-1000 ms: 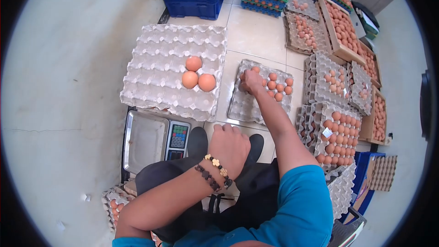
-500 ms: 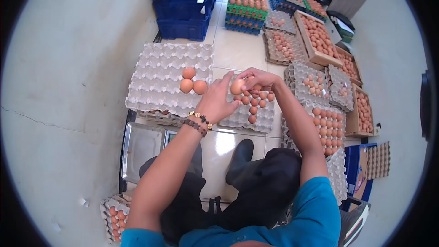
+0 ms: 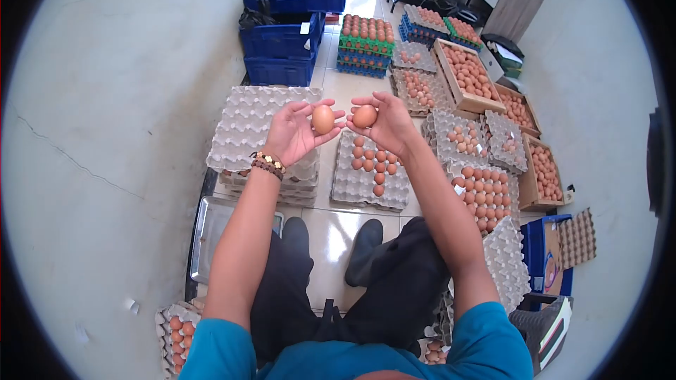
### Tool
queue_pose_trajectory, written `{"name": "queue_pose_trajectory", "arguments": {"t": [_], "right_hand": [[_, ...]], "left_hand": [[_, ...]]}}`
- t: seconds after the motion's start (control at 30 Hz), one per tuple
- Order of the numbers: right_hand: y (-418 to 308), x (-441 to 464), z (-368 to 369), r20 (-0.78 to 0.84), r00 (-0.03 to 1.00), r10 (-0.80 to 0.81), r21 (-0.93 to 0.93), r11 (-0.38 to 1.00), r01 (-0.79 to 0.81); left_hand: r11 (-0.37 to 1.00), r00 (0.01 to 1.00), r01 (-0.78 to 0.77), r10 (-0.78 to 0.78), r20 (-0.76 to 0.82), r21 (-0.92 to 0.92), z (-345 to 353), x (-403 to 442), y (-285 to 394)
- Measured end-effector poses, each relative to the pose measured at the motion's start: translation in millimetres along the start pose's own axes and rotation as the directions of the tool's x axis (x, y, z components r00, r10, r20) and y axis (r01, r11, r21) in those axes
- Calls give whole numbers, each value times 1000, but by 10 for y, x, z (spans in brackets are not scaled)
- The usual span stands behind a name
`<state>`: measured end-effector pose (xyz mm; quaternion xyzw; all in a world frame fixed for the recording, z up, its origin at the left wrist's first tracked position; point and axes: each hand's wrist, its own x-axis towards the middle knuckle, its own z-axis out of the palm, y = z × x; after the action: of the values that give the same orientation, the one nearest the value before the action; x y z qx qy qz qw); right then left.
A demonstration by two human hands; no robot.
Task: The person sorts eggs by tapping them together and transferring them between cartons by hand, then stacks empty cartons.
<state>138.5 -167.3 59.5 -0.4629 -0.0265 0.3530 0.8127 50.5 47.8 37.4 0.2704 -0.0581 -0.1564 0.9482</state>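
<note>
At left stands a stack of grey moulded-pulp egg trays (image 3: 243,114); before it the left hand (image 3: 292,132), back upward half a second ago, now shows its palm, fingers curled round a smooth light-brown egg (image 3: 323,119); just beside, over a grey pulp tray (image 3: 350,187) bearing other brown eggs (image 3: 379,168), a darker brown egg (image 3: 365,116) rests in the curled fingers of the right hand (image 3: 392,127)

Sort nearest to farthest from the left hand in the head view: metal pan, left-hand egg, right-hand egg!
1. Left-hand egg: in the left hand.
2. Right-hand egg: just right, in the right hand.
3. Metal pan: lower left.
</note>
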Motion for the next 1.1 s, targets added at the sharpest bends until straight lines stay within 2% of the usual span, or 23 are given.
{"name": "queue_pose_trajectory", "arguments": {"t": [0.07, 0.2, 0.3, 0.33, 0.4, 0.5, 0.57, 0.6, 0.63, 0.73, 0.83, 0.93, 1.03, 1.1], "right_hand": [[73, -72, 39, 58, 997, -57, 46, 997, 54], [270, -111, 50, 133, 988, -80, 68, 995, 72], [338, -122, 4, 221, 975, -32, 138, 990, 1], [337, -118, -6, 197, 980, -17, 129, 992, -9], [325, -90, -29, 156, 988, 10, 120, 992, -29], [319, -58, -56, 30, 999, -10, 54, 999, 9], [306, -57, -73, 16, 1000, -17, 37, 999, 16], [292, -67, -85, 5, 1000, -23, 26, 999, 23], [284, -76, -94, -6, 1000, -22, 24, 999, 22], [283, -97, -133, -50, 999, -18, 13, 1000, 18], [308, -111, -168, -93, 995, -19, -15, 1000, 18], [357, -101, -178, -93, 995, -22, -31, 999, 19], [439, -8, -197, -85, 996, 8, -3, 1000, -8], [501, 39, -199, -88, 996, 5, -5, 1000, -6]], "left_hand": [[997, 999, -13, 17, 50, -74, -44, -40, 48], [980, 991, -116, 124, -43, 163, -313, -81, 141], [945, 971, -162, 204, -124, 283, -486, -170, 236], [906, 930, -148, 264, -255, 397, -543, -191, 247], [796, 779, -55, 412, -472, 603, -625, -259, 305], [472, 600, 1, 705, -378, 882, -1090, -214, 335], [264, 558, 50, 792, -246, 963, -1439, -169, 281], [158, 543, 73, 822, -172, 985, -1386, -161, 265], [136, 539, 180, 815, -213, 974, -1336, -165, 221], [-104, 624, 398, 759, -186, 912, -1212, -191, 148], [-132, 627, 467, 746, -222, 874, -1283, -156, 87], [-236, 616, 542, 765, -190, 806, -1135, -104, 98], [-197, 714, 189, 700, 4, 962, -536, -56, 8], [-12, 832, 31, 554, -20, 999, -193, -28, -204]]}}
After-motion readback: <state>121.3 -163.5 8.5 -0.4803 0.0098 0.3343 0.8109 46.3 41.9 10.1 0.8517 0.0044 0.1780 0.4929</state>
